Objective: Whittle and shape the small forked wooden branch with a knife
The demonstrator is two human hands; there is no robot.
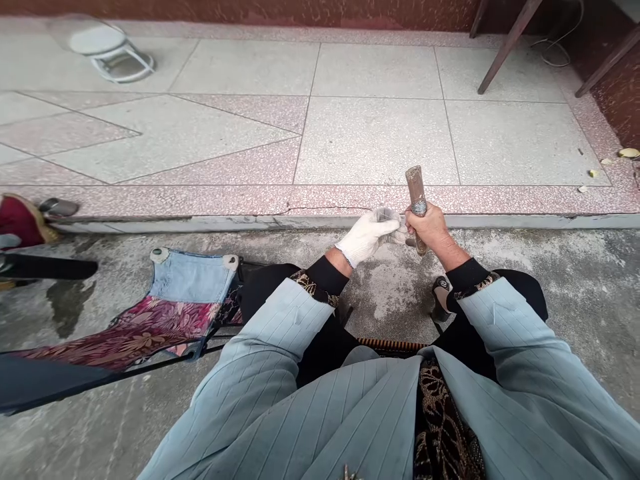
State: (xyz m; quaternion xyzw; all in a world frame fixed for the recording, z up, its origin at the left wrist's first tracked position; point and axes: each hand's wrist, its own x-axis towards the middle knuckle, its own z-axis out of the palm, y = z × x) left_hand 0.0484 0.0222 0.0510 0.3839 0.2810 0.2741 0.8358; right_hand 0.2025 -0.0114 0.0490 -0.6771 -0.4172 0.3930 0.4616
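My left hand [369,235] wears a white knitted glove with greyed fingertips. Its fingers are curled together beside my right hand, and whatever they may pinch is too small to make out. My bare right hand [430,224] is closed round a brown wooden-handled tool [415,183]. The tool stands nearly upright, with a thick, worn top end and a band of grey wire-like binding just above my fist. Its lower end pokes out below my fingers, close to the gloved fingertips. Both hands are above the concrete just in front of the step edge.
A raised terrazzo step [375,140] runs across ahead. On the left stands a folding chair [165,313] with denim and floral cloth, near another person's red shoe [20,220]. A white stool [107,47] is at the back left; wooden legs [510,43] stand back right.
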